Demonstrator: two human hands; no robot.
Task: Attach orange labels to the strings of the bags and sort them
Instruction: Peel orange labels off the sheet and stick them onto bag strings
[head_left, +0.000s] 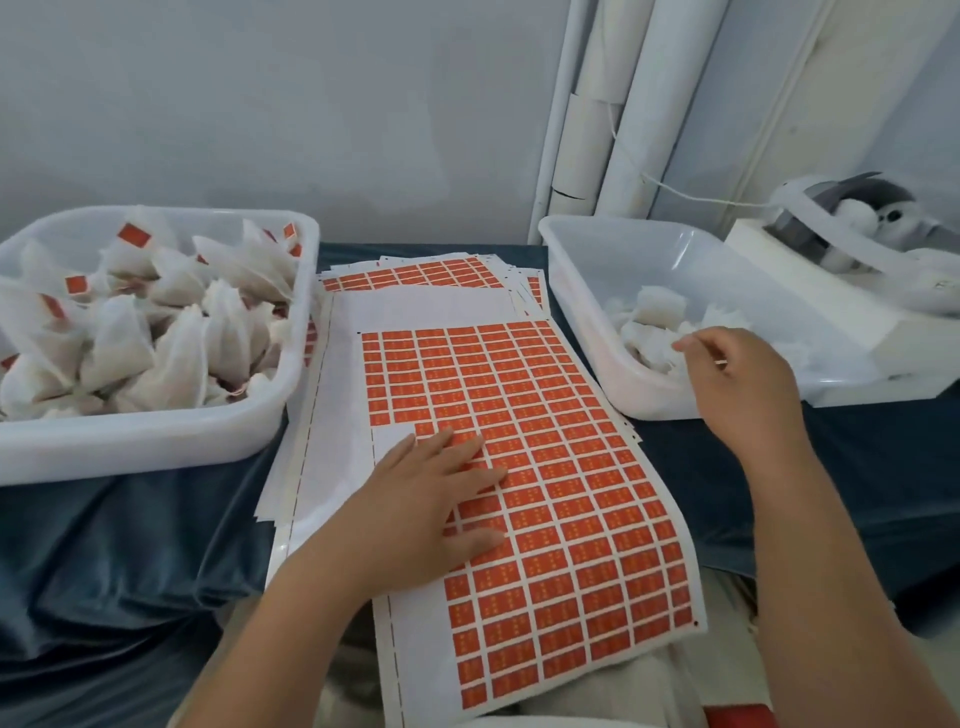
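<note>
A sheet of orange labels (545, 441) lies in the middle, running off the table edge onto my lap. My left hand (431, 504) rests flat on it with straight fingers, near a corner where labels are gone. The left white bin (156, 441) is piled with white bags (156, 338) that carry orange labels. The right white bin (649, 395) holds a few unlabelled white bags (654, 322). My right hand (743, 384) reaches over that bin's near rim, thumb and fingers coming together at the bags; whether it holds a bag or string is unclear.
More label sheets (415, 275) are stacked behind the top one. A dark blue cloth (130, 545) covers the table. At the far right a white device (831, 291) with a grey plush toy stands behind the right bin. White pipes run up the wall.
</note>
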